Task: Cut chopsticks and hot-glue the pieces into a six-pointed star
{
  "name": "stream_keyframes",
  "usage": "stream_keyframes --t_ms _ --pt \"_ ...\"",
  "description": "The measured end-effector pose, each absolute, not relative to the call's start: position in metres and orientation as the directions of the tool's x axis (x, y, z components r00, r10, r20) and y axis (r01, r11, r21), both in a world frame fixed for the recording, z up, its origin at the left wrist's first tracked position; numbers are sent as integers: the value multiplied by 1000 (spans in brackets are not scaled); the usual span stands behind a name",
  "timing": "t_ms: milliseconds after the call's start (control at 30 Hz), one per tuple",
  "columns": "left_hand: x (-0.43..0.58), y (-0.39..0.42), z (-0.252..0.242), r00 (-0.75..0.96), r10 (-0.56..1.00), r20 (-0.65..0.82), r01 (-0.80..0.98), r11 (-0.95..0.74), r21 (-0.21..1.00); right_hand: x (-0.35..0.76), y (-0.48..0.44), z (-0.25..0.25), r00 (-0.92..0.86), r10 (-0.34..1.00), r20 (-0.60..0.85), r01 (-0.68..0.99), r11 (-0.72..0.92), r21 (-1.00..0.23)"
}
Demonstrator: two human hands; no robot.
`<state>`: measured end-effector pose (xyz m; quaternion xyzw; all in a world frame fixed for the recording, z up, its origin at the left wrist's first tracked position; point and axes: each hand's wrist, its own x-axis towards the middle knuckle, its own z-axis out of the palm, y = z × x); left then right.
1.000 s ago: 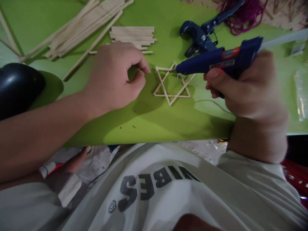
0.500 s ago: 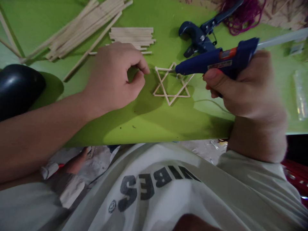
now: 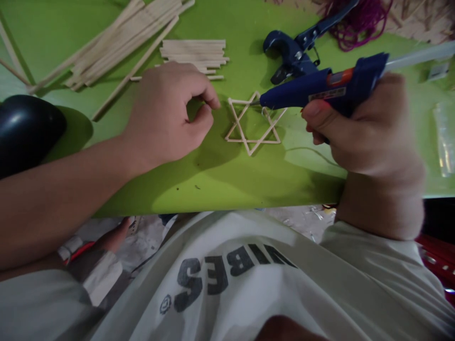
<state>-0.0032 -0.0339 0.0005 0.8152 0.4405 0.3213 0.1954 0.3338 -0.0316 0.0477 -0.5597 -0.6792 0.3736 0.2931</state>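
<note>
Green table point(image 3: 227, 189), with a star point(image 3: 253, 141) of thin sticks lying flat at its middle. Just right of it, right hand point(image 3: 359, 132) wrapped tight round a blue gun point(image 3: 320, 87), nozzle tip at the star's far point; touching or just above, hard to tell. Just left of the star, left hand point(image 3: 167, 113) resting on the table, fingers curled in, thumb and forefinger tips close together; pinching anything or not, cannot tell. Farther off: short sticks point(image 3: 194, 54) stacked, long sticks point(image 3: 121, 38) far left, blue tool point(image 3: 291, 52) and purple cord point(image 3: 355, 23) far right. Black lump point(image 3: 24, 128) at the left edge.
</note>
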Motion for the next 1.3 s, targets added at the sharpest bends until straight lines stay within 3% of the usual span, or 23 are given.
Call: stream_keyframes --t_ms 833,1133,1300 --pt "-4 -34 -1 412 827 383 580 -562 590 334 -28 46 -157 987 -23 611 79 -788" --pt "-7 -33 4 410 882 231 642 -459 614 333 -29 46 -110 993 -29 625 47 -780" --pt "-4 -35 8 395 886 243 644 -455 615 334 -30 47 -108 993 -40 647 40 -761"
